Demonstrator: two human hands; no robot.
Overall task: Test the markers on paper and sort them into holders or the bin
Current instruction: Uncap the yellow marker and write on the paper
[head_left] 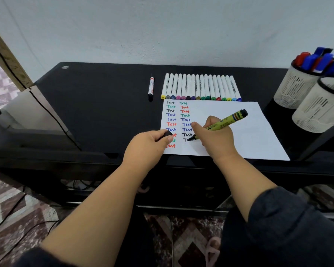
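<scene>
Near the paper's [239, 132] front-left corner, your right hand [216, 139] is gripping the green marker [220, 124], writing, your left hand [148, 145] pinching its cap [165, 134]; recapping likely follows.

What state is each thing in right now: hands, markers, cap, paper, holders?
Right hand: grips the green marker, writing.
Green marker: uncapped, tip on the paper.
Left hand: pinches the black cap.
Black cap: off, held.
Paper: flat, two columns of "Test".
White markers: capped, lying in a row.
Single marker: capped, lying apart.
Far holder: upright, holds markers.
Near holder: upright, contents unseen.
</scene>
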